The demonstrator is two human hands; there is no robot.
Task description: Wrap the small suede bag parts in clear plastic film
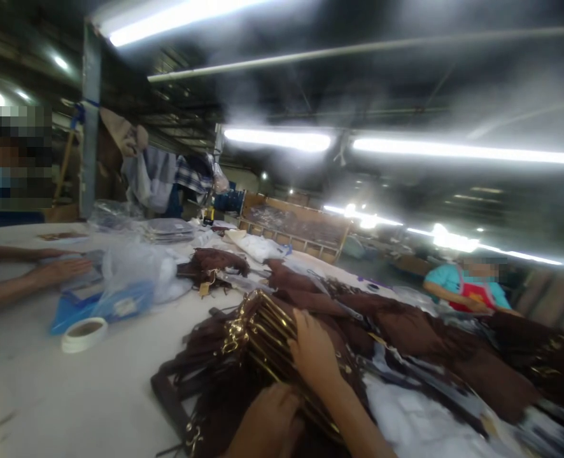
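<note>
A pile of dark brown bags or straps [215, 388] with gold metal bars and clasps [267, 324] lies on the white table [72, 407]. My right hand [313, 346] rests on the right side of the gold bars, its fingers bent over their edge. Lower down, my left hand [270, 416] is at the near side of the same pile, blurred by motion; its fingertips and whatever they hold cannot be made out.
A white tape roll [84, 335] and a blue plastic bag [79, 305] lie at the left, near another person's hands [62, 270]. Brown bags [406, 324] and white padding [410, 413] cover the right. Another person [470, 286] is at the far right.
</note>
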